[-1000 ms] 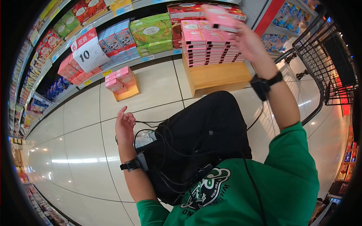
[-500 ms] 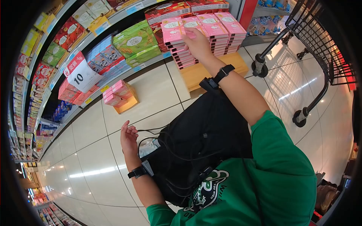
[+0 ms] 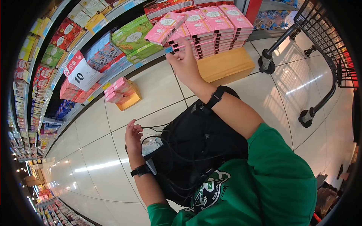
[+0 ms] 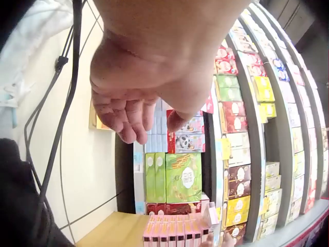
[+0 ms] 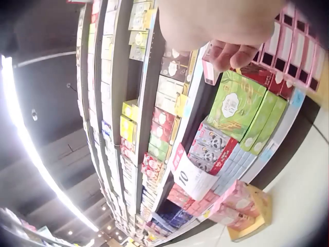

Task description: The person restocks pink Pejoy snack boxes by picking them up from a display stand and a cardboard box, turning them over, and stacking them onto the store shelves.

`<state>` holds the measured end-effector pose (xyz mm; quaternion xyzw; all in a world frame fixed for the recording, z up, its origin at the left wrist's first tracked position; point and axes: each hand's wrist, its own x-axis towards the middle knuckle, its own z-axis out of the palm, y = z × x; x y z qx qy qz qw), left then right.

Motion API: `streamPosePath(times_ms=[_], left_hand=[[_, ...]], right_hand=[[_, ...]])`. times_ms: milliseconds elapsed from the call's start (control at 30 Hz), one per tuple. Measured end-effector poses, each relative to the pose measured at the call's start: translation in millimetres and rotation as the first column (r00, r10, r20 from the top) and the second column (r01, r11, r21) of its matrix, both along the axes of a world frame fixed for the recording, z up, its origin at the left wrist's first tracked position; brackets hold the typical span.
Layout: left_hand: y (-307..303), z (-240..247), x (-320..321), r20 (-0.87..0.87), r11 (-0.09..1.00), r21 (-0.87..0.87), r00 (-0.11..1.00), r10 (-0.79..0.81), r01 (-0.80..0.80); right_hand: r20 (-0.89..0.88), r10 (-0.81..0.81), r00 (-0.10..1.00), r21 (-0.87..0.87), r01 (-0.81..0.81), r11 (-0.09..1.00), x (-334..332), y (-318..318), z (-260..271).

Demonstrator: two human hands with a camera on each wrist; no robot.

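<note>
Pink boxes stand in several columns on a wooden platform. At the left end, one pink box lies askew and tilted on top, poking out past its column. My right hand hovers just in front of that column, index finger extended and thumb apart, with no box in its grasp. Its other fingers are bent, and in the right wrist view they overlap the shelf goods beside the box's end. My left hand hangs over the floor by my leg, fingers loosely curled around nothing.
A small orange tray holding pink boxes sits on the floor. Green boxes and a price sign line the shelf. A black wire cart stands at right. Black cables loop over my lap.
My right hand swung left over the stack carrying a pink box, then let it go on the left column, where it sits tilted. The hand has drawn back towards me. My left hand stays idle.
</note>
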<state>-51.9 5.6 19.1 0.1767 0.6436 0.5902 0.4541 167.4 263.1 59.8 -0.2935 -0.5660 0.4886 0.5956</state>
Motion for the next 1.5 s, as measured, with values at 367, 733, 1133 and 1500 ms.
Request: streamPosePath(times_ms=[367,733,1133,1500], left_hand=[[198.5,83.1,71.1,-0.417,0.938,0.232,0.897,-0.143,0.257],[204.0,59.4,43.8,-0.565,0.963,0.086,0.808,-0.164,0.255],[252.2,98.5,108.8,-0.610,0.897,0.189,0.763,-0.211,0.399],[275.7,92.6,128.2,-0.837,0.840,0.149,0.519,-0.174,0.521]], right_hand=[[0.212,0.076,0.974,0.044,-0.087,0.995,-9.0,58.1,13.8],[-0.129,0.058,0.990,-0.080,-0.069,0.994,58.8,56.5,27.1],[-0.191,0.093,0.977,-0.052,-0.104,0.993,60.9,58.7,17.4],[-0.151,0.007,0.988,-0.271,-0.049,0.961,58.0,63.8,23.1]])
